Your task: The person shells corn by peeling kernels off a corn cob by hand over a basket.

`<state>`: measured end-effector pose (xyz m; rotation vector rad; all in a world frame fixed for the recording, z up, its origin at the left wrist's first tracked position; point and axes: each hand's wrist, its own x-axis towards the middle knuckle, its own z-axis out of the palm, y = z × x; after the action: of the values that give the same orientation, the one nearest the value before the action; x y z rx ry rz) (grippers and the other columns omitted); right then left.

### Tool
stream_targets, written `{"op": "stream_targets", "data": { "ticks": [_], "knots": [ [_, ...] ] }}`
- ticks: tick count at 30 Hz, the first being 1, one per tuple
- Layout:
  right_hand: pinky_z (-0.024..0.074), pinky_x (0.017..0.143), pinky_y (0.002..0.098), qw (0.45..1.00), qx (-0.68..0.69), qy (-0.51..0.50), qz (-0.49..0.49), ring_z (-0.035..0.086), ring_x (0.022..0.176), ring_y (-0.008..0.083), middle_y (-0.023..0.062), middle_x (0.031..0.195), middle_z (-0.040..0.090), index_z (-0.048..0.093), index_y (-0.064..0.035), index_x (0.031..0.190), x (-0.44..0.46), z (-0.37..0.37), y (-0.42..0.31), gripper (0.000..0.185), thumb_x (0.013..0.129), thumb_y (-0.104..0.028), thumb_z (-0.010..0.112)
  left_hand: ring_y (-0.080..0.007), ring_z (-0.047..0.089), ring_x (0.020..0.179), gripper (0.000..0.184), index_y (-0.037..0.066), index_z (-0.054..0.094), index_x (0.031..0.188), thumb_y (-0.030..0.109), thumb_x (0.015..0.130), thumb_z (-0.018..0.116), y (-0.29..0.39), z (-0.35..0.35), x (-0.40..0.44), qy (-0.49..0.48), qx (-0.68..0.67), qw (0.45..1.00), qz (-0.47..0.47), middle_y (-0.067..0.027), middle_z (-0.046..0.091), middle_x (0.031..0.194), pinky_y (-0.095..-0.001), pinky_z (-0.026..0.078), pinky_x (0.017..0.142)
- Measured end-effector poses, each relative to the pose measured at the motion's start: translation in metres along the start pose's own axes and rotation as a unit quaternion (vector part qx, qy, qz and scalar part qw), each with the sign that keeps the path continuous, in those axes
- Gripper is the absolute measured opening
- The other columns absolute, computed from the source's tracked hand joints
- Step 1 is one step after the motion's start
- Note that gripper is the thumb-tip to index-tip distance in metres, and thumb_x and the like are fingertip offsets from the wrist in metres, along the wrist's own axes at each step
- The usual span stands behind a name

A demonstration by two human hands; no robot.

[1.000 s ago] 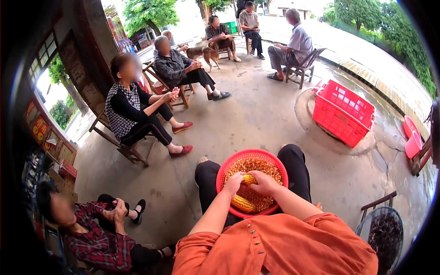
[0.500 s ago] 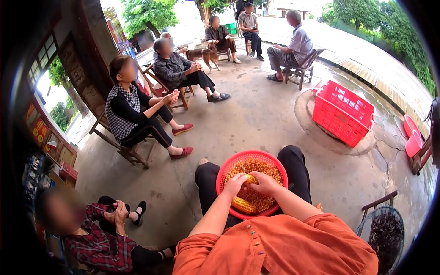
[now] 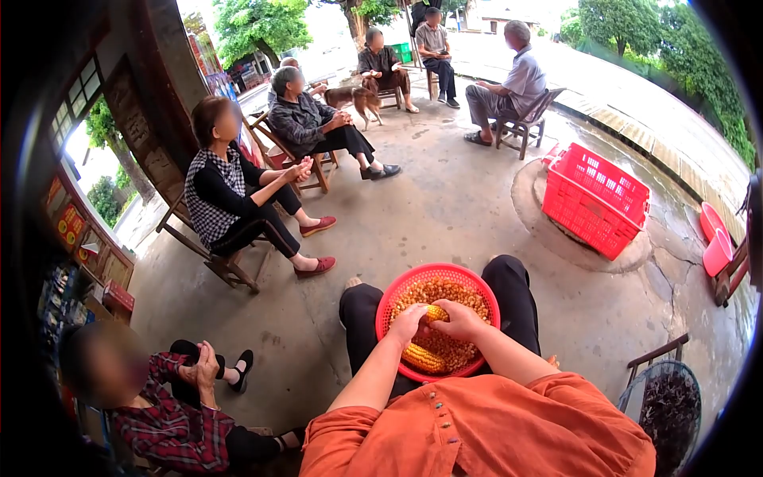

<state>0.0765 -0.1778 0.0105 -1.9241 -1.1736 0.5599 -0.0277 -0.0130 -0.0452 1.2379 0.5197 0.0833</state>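
Corn cob held between hands, over kernels, ends apparently covered

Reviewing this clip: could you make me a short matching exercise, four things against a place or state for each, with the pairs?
1. Upper corn cob
2. Lower corn cob
3. Basket
4. Crate

A. On the floor, ahead and to the right
B. Lying by itself against loose kernels
C. Held between the left hand and right hand
D. Round-rimmed, with kernels inside

Pairs: 1-C, 2-B, 3-D, 4-A
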Motion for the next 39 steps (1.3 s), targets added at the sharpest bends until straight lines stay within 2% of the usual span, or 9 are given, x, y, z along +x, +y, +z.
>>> {"op": "stream_targets", "data": {
  "ticks": [10, 15, 22, 24, 30, 34, 37, 39],
  "knots": [
    [0.0482, 0.095, 0.0371, 1.0, -0.016, -0.002, -0.005, 0.062, 0.111, 0.0305, 0.0185, 0.117, 0.065, 0.058, -0.0066, 0.128, 0.001, 0.004, 0.007, 0.052, 0.084, -0.032, 0.072, -0.0166, 0.061, 0.068, 0.03, 0.008, 0.058, 0.121, 0.024, 0.098, 0.047, -0.008, -0.006, 0.004, -0.013, 0.018, 1.0, 0.007, -0.0058, 0.064, 0.095, -0.0305, 0.054, 0.06],
    [0.0488, 0.093, 0.038, 1.0, -0.017, 0.001, -0.019, 0.063, 0.109, 0.031, 0.0174, 0.115, 0.065, 0.059, -0.0087, 0.125, 0.0, 0.004, 0.006, 0.048, 0.083, -0.031, 0.069, -0.0165, 0.062, 0.072, 0.03, 0.01, 0.059, 0.12, 0.024, 0.097, 0.045, -0.009, -0.006, 0.005, -0.007, 0.015, 1.0, -0.003, -0.0042, 0.064, 0.097, -0.0306, 0.054, 0.062],
    [0.0483, 0.094, 0.036, 0.999, -0.029, -0.005, -0.021, 0.063, 0.11, 0.0291, 0.0165, 0.117, 0.065, 0.058, -0.008, 0.128, 0.001, 0.004, 0.007, 0.05, 0.085, -0.03, 0.071, -0.0155, 0.062, 0.073, 0.03, 0.012, 0.06, 0.12, 0.021, 0.097, 0.043, -0.003, -0.002, 0.0, 0.014, 0.027, 0.999, -0.016, -0.003, 0.064, 0.097, -0.0307, 0.055, 0.065],
    [0.0484, 0.093, 0.0363, 1.0, 0.0, -0.009, 0.016, 0.063, 0.109, 0.0291, 0.0168, 0.115, 0.066, 0.058, -0.0077, 0.127, 0.001, 0.003, 0.006, 0.049, 0.086, -0.03, 0.072, -0.0153, 0.062, 0.074, 0.03, 0.011, 0.059, 0.12, 0.018, 0.096, 0.043, -0.003, -0.002, 0.002, 0.002, 0.041, 0.999, -0.012, -0.0032, 0.064, 0.097, -0.0309, 0.055, 0.065],
    [0.0489, 0.093, 0.037, 1.0, 0.01, 0.007, 0.014, 0.064, 0.107, 0.0296, 0.0177, 0.113, 0.067, 0.059, -0.0061, 0.126, 0.003, 0.004, 0.009, 0.049, 0.086, -0.03, 0.072, -0.0158, 0.062, 0.074, 0.029, 0.008, 0.058, 0.122, 0.019, 0.098, 0.046, -0.005, -0.001, 0.003, 0.011, -0.028, 1.0, 0.002, -0.0046, 0.064, 0.098, -0.0317, 0.056, 0.066],
    [0.049, 0.093, 0.0372, 1.0, 0.007, 0.003, 0.009, 0.064, 0.107, 0.0299, 0.0177, 0.113, 0.067, 0.059, -0.0057, 0.125, 0.004, 0.005, 0.013, 0.049, 0.085, -0.03, 0.073, -0.0153, 0.062, 0.075, 0.028, 0.007, 0.057, 0.122, 0.021, 0.099, 0.048, -0.005, 0.001, 0.003, 0.005, 0.004, 1.0, 0.011, -0.0049, 0.064, 0.099, -0.0304, 0.056, 0.068],
    [0.0492, 0.092, 0.0386, 1.0, 0.006, 0.006, 0.01, 0.064, 0.107, 0.0311, 0.0182, 0.112, 0.067, 0.059, -0.0079, 0.124, 0.005, 0.006, 0.015, 0.049, 0.085, -0.035, 0.072, -0.0123, 0.062, 0.077, 0.027, 0.008, 0.058, 0.12, 0.023, 0.1, 0.048, -0.003, 0.005, 0.001, 0.026, -0.036, 0.999, 0.018, -0.0021, 0.064, 0.095, -0.0265, 0.051, 0.061],
    [0.0496, 0.091, 0.0384, 1.0, 0.016, 0.02, 0.017, 0.065, 0.105, 0.031, 0.0183, 0.111, 0.067, 0.06, -0.0075, 0.124, 0.005, 0.007, 0.015, 0.049, 0.084, -0.034, 0.072, -0.0097, 0.06, 0.075, 0.026, 0.01, 0.059, 0.119, 0.024, 0.101, 0.048, 0.0, 0.003, -0.001, 0.025, 0.02, 0.999, -0.006, -0.0002, 0.064, 0.093, -0.0242, 0.046, 0.056]
  ]
}}
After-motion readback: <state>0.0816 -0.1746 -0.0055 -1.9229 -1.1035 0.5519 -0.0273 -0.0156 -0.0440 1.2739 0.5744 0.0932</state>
